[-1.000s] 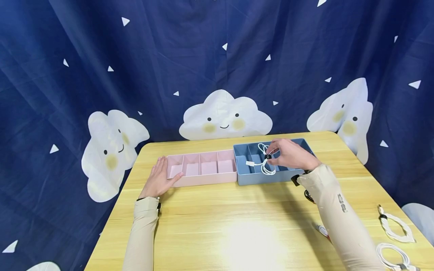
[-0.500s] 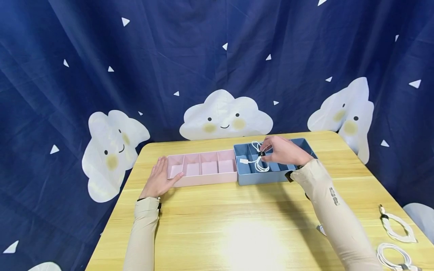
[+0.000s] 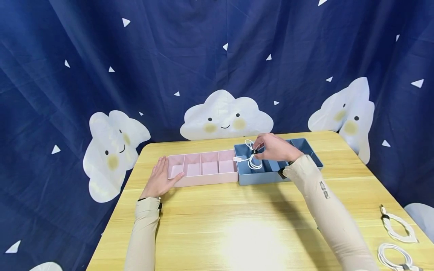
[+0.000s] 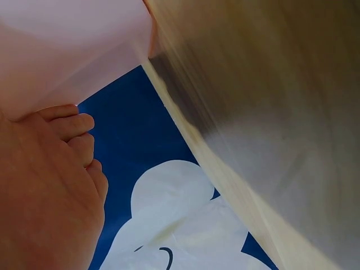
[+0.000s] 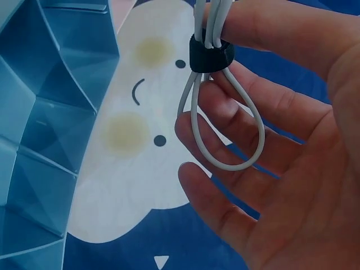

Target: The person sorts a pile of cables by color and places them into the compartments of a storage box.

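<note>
A coiled white cable (image 3: 255, 165), bound by a black strap (image 5: 211, 58), hangs from my right hand (image 3: 276, 146), which pinches it at the strap between thumb and fingers. It is over the left part of the blue divided box (image 3: 264, 178), its white plug near the seam with the pink box. The right wrist view shows the cable's lower loop (image 5: 230, 167) across the fingers. My left hand (image 3: 157, 178) rests against the left end of the pink divided box (image 3: 203, 180), fingers stretched along its side and thumb at its front rim.
Two coiled white cables (image 3: 390, 244) lie near the wooden table's right edge. The boxes stand end to end toward the back of the table (image 3: 203, 210). A dark blue curtain (image 3: 217, 56) with clouds hangs behind.
My right hand has moved left with the white cable, from the middle of the blue box to its left part. The left hand has stayed on the pink box.
</note>
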A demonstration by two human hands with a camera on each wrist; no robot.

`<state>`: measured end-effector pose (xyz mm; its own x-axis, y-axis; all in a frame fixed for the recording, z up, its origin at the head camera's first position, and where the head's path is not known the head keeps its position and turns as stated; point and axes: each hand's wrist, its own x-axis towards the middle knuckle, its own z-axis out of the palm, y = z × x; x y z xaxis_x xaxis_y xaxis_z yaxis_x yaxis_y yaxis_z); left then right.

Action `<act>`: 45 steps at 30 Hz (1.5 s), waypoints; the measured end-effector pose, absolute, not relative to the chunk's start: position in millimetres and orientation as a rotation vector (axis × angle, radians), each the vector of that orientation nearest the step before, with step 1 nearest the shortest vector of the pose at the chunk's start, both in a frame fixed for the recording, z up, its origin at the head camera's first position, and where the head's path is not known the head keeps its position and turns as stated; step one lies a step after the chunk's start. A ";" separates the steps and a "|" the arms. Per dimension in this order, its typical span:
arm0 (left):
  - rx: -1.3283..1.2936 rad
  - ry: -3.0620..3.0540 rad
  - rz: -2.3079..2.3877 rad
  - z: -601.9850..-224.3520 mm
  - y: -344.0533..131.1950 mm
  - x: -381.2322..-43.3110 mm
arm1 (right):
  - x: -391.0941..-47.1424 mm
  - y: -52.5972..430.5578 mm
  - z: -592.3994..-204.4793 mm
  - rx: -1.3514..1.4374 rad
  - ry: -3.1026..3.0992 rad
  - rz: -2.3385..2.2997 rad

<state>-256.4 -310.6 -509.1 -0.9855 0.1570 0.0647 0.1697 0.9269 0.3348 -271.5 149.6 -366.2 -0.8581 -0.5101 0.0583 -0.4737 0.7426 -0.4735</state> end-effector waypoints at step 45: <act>-0.253 -3.056 -0.525 -509.3 -310.8 -256.7 | -308.3 87.4 -394.9 -0.883 2.820 -0.732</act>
<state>-256.7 -310.8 -509.3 -0.9863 0.1545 0.0578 0.1649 0.9299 0.3288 -308.3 87.4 -394.9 -0.8273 -0.5596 0.0491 -0.5128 0.7167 -0.4726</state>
